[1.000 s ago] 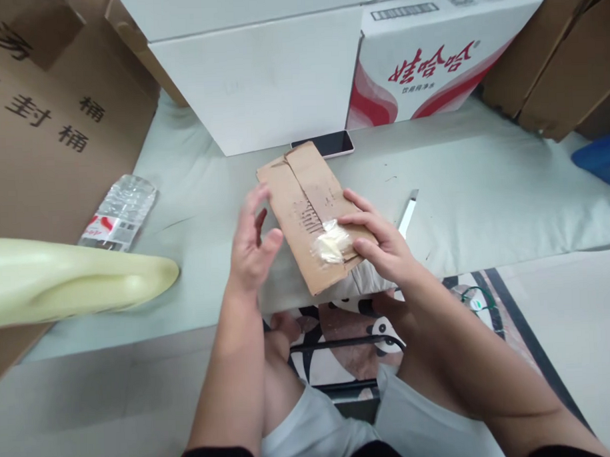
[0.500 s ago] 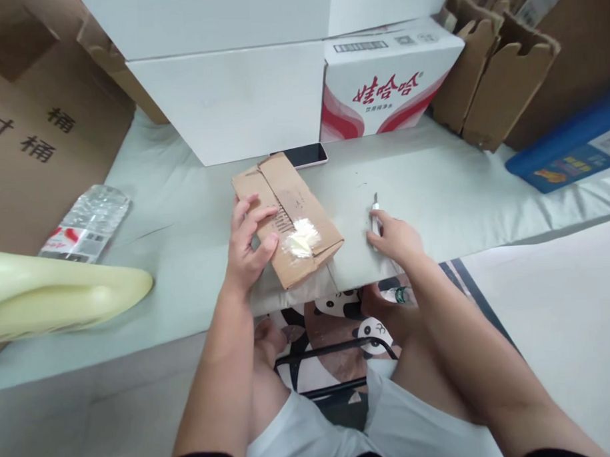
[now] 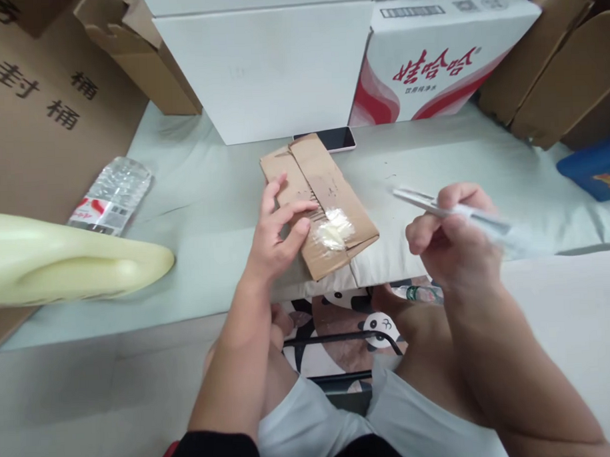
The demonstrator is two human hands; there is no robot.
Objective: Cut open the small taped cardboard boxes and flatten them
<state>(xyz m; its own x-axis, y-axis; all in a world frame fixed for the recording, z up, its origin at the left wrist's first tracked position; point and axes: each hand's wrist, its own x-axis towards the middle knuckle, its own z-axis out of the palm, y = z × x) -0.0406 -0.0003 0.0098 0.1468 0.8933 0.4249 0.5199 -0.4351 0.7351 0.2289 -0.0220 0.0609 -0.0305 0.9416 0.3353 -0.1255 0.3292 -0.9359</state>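
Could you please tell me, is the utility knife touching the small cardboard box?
Apart. In the head view, pale cloth shows between the utility knife, held in the right hand, and the small cardboard box.

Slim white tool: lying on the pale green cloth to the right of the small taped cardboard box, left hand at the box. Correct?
Not quite: the slim white tool isn't lying on the pale green cloth; the right hand holds it, as the head view shows. It is to the right of the small taped cardboard box, with the left hand at the box.
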